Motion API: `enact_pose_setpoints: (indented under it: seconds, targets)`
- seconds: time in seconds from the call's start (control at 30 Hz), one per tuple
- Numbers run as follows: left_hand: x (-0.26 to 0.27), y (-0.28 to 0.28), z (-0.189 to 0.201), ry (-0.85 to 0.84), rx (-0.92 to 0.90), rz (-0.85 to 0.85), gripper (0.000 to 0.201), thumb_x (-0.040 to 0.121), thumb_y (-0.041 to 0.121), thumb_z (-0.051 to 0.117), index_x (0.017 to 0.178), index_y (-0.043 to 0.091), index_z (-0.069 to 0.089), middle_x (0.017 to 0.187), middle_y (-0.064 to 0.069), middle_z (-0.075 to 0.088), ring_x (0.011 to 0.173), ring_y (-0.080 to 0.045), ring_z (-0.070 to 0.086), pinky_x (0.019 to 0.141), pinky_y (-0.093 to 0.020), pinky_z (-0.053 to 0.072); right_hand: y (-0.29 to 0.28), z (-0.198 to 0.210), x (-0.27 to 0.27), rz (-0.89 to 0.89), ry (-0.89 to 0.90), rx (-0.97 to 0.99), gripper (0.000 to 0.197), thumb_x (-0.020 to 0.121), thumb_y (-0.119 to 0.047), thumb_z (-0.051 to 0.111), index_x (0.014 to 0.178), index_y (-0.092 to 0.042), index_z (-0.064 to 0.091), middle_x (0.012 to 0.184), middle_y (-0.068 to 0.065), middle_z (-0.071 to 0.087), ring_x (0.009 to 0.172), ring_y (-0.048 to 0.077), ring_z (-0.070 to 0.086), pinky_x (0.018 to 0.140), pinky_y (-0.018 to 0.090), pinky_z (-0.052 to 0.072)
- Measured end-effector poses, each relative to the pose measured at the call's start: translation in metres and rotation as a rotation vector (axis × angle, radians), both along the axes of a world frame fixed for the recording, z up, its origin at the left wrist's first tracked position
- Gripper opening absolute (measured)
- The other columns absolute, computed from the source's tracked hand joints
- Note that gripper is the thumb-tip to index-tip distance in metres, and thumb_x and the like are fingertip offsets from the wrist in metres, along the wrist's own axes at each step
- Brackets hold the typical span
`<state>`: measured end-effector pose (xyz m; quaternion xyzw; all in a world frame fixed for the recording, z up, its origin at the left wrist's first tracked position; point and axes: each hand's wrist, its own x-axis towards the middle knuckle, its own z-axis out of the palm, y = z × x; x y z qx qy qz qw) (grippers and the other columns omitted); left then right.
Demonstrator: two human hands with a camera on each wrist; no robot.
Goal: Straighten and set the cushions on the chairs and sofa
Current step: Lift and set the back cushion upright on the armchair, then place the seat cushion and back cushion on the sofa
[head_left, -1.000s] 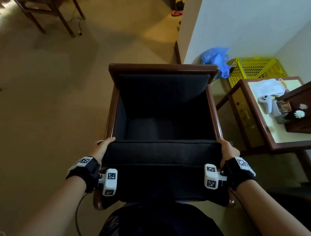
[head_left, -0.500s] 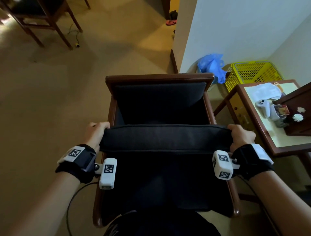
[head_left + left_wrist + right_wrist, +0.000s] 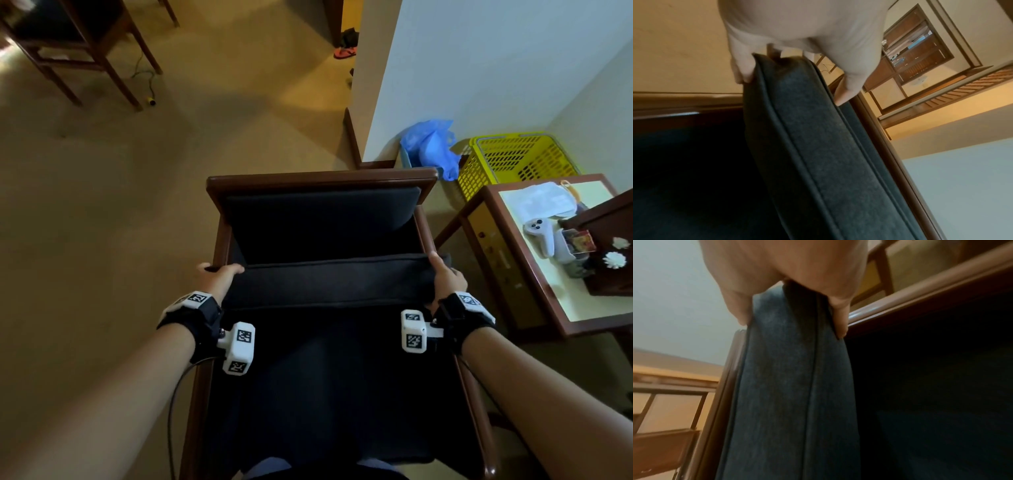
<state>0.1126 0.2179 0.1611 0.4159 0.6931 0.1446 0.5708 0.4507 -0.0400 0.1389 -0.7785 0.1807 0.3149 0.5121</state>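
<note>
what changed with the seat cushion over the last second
Both hands, left hand and right hand, carried the seat cushion from the chair's front edge back toward the backrest. Each hand still grips its own end; the chair, side table and yellow basket stayed put.

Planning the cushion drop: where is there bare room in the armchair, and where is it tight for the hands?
Free: the dark seat well between the seat cushion and the chair back, bordered by both wooden arms. Tight: the left hand and right hand each grip a cushion end right at an arm rail. The side table is crowded at its far end.
</note>
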Motion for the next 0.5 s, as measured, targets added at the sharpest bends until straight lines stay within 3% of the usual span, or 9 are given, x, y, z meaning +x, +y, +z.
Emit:
enact_pose_setpoints:
  seconds: [0.07,0.1,0.13,0.2,0.27,0.33,0.47,0.5]
  targets:
    - [0.003,0.007,-0.002,0.023,0.052,0.005,0.039,0.079,0.019,0.072,0.109,0.013,0.048,0.105,-0.01,0.053,0.108,-0.031,0.053,0.09,-0.04,0.042,0.009,0.0,0.001,-0.024,-0.029,0.031,0.094,0.046,-0.063,0.078,0.131,-0.031,0.052,0.127,0.003,0.058,0.107,0.03,0.061,0.094,0.053,0.052]
    - [0.006,0.01,0.0,0.018,0.052,0.0,0.05,0.079,0.019,0.072,0.121,0.013,0.047,0.117,-0.012,0.052,0.113,-0.031,0.05,0.095,-0.042,0.041,0.014,0.001,0.005,-0.019,-0.035,0.059,0.094,0.046,-0.06,0.079,0.131,-0.033,0.05,0.131,0.004,0.057,0.109,0.03,0.061,0.094,0.053,0.053]
    - [0.01,0.013,0.003,0.011,0.065,-0.006,0.064,0.078,0.021,0.072,0.134,0.013,0.041,0.131,-0.011,0.048,0.119,-0.032,0.048,0.1,-0.044,0.04,0.021,-0.003,0.01,-0.031,-0.052,0.096,0.09,0.051,-0.053,0.08,0.133,-0.033,0.049,0.132,0.005,0.057,0.108,0.029,0.062,0.095,0.051,0.053]
    - [0.018,0.022,0.011,-0.01,0.099,-0.035,0.082,0.075,0.026,0.073,0.145,0.017,0.032,0.143,-0.009,0.04,0.128,-0.032,0.044,0.105,-0.046,0.039,0.04,0.03,0.002,-0.049,-0.066,0.187,0.081,0.072,-0.029,0.078,0.144,-0.028,0.04,0.134,0.005,0.056,0.108,0.024,0.059,0.095,0.044,0.053]
    - [0.024,0.029,0.019,-0.057,0.117,-0.068,0.091,0.065,0.032,0.074,0.145,0.024,0.033,0.148,-0.008,0.039,0.131,-0.032,0.044,0.108,-0.047,0.039,0.058,0.049,0.003,-0.035,-0.071,0.259,0.081,0.083,-0.012,0.07,0.152,-0.025,0.03,0.137,0.006,0.053,0.111,0.022,0.056,0.09,0.036,0.052]
    - [0.025,0.039,0.015,-0.066,0.156,-0.12,0.093,0.059,0.033,0.074,0.145,0.027,0.037,0.15,-0.006,0.04,0.132,-0.028,0.045,0.109,-0.047,0.04,0.073,0.057,0.007,0.02,-0.04,0.309,0.078,0.087,-0.007,0.066,0.153,-0.026,0.027,0.131,0.006,0.056,0.105,0.02,0.057,0.081,0.028,0.05]
    - [0.022,0.037,0.009,-0.065,0.181,-0.226,0.084,0.066,0.028,0.074,0.143,0.028,0.041,0.156,-0.006,0.032,0.14,-0.026,0.036,0.112,-0.049,0.035,0.079,0.072,-0.003,0.167,-0.004,0.265,0.066,0.092,-0.005,0.062,0.151,-0.016,0.032,0.14,0.018,0.053,0.125,0.031,0.054,0.099,0.035,0.045]
    - [0.02,0.031,0.007,-0.063,0.149,-0.241,0.077,0.073,0.022,0.073,0.143,0.025,0.042,0.156,-0.008,0.032,0.141,-0.027,0.034,0.114,-0.048,0.033,0.076,0.07,-0.005,0.193,0.009,0.242,0.062,0.093,-0.005,0.061,0.149,-0.014,0.035,0.141,0.02,0.052,0.126,0.034,0.054,0.097,0.037,0.045]
